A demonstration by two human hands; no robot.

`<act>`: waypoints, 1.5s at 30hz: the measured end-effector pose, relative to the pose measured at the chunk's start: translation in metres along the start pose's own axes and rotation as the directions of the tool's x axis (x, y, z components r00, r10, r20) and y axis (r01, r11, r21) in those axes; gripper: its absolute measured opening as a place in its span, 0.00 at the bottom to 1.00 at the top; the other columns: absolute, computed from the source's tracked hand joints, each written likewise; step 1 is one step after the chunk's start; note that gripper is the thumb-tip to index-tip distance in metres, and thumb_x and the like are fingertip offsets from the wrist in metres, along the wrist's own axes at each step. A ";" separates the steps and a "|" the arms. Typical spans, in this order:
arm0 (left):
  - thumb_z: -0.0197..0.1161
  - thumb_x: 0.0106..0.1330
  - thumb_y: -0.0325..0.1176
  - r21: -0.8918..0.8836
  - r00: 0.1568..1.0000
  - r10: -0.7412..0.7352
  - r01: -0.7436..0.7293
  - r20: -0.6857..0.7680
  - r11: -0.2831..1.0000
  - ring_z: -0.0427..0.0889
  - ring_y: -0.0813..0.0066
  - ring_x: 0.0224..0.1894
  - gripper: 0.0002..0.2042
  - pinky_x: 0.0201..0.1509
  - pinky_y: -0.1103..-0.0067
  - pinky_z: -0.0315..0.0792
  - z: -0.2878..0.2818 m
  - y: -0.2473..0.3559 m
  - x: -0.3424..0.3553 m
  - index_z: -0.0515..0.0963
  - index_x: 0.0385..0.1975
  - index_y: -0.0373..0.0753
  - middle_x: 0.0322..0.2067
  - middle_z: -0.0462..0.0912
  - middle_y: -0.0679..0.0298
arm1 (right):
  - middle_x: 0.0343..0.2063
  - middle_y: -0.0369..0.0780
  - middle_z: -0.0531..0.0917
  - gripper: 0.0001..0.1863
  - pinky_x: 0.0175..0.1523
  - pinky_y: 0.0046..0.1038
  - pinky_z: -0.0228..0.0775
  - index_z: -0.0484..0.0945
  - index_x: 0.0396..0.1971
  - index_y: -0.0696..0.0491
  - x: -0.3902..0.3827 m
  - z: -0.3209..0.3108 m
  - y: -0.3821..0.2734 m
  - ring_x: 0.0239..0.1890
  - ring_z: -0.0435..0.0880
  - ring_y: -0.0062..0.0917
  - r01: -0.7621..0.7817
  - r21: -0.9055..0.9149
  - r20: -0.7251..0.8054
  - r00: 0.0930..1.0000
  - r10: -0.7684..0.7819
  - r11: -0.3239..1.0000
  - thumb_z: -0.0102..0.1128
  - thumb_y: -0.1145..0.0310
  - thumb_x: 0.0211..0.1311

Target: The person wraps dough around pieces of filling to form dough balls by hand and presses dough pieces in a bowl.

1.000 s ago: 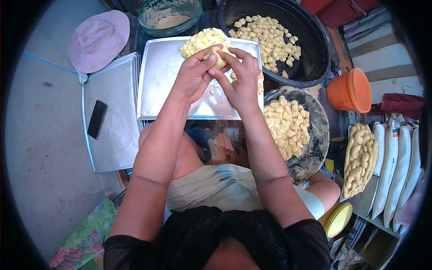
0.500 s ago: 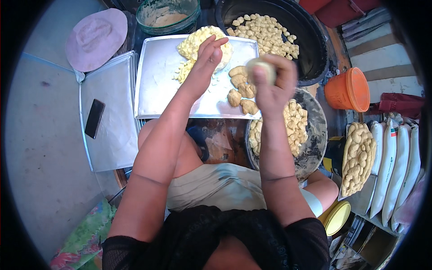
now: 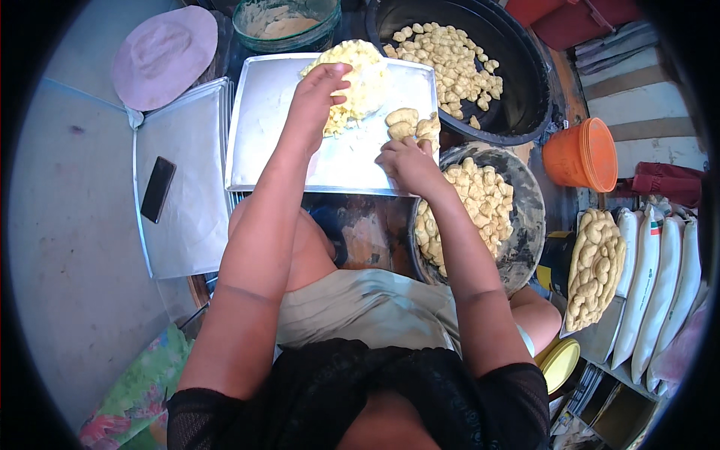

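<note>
A silver metal tray (image 3: 259, 127) lies in front of me. On its far side sits a mound of small yellow cubes (image 3: 356, 64), partly in a clear plastic bag. Beside that mound my left hand (image 3: 313, 97) hovers with bent, parted fingers and nothing visible in them. At the tray's near right corner my right hand (image 3: 411, 163) reaches down, its fingers curled on a piece of dough they mostly hide. Just beyond it lie several tan dough pieces (image 3: 402, 117).
Beyond the tray is a black basin (image 3: 525, 105) of small dough balls (image 3: 442, 64). A round tub (image 3: 529, 210) of dough pieces (image 3: 472, 202) stands near my right knee. An orange bucket (image 3: 577, 156) is farther right. Stacked trays with a phone (image 3: 158, 189) lie left, near a pink hat (image 3: 165, 56).
My right hand, which held up a pale dough ball, has dropped to the tray corner without it. A dough ball now lies at the basin's near edge. My left hand's fingers have bent.
</note>
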State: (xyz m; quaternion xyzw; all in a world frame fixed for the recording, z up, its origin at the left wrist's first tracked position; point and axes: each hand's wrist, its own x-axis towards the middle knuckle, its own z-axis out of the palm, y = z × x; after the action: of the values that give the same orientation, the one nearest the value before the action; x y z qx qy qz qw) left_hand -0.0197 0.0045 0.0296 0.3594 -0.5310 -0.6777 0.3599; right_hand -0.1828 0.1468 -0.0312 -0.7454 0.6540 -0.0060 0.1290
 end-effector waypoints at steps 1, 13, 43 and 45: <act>0.53 0.68 0.47 0.047 0.997 -0.038 0.035 0.071 0.998 0.73 0.72 0.51 0.21 0.54 0.77 0.66 0.000 -0.001 0.001 0.73 0.52 0.36 0.51 0.75 0.61 | 0.50 0.42 0.78 0.22 0.57 0.35 0.64 0.75 0.51 0.50 0.003 0.006 0.005 0.53 0.76 0.36 -0.001 0.000 -0.001 1.000 0.001 1.000 0.64 0.68 0.53; 0.64 0.62 0.32 0.239 0.941 -0.239 0.181 0.242 0.954 0.77 0.80 0.33 0.15 0.38 0.84 0.72 0.002 -0.033 0.010 0.76 0.45 0.32 0.32 0.80 0.65 | 0.30 0.33 0.80 0.11 0.37 0.18 0.66 0.78 0.39 0.56 0.061 0.016 -0.013 0.28 0.73 0.15 0.354 0.926 -0.258 0.849 0.461 -0.134 0.48 0.65 0.70; 0.50 0.57 0.18 -0.361 0.930 0.006 0.137 0.369 0.922 0.75 0.69 0.51 0.33 0.53 0.79 0.72 0.009 -0.004 -0.011 0.54 0.67 0.37 0.56 0.69 0.51 | 0.54 0.38 0.72 0.16 0.61 0.42 0.49 0.83 0.39 0.49 0.027 -0.047 -0.034 0.57 0.65 0.37 0.184 0.493 -0.647 0.731 0.217 0.850 0.66 0.57 0.52; 0.50 0.57 0.20 -0.313 0.932 0.014 0.107 0.361 0.944 0.73 0.67 0.55 0.37 0.52 0.78 0.72 0.014 -0.005 -0.016 0.48 0.70 0.41 0.62 0.62 0.47 | 0.57 0.39 0.71 0.16 0.64 0.40 0.47 0.83 0.38 0.49 0.028 -0.045 -0.029 0.61 0.63 0.38 0.209 0.364 -0.637 0.767 0.079 0.908 0.67 0.57 0.51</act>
State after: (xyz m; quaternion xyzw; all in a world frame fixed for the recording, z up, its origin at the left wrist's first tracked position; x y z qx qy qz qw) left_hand -0.0249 0.0257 0.0287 0.1776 -0.4591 -0.8188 0.2954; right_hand -0.1587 0.1147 0.0133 -0.6762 0.6151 -0.4018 0.0539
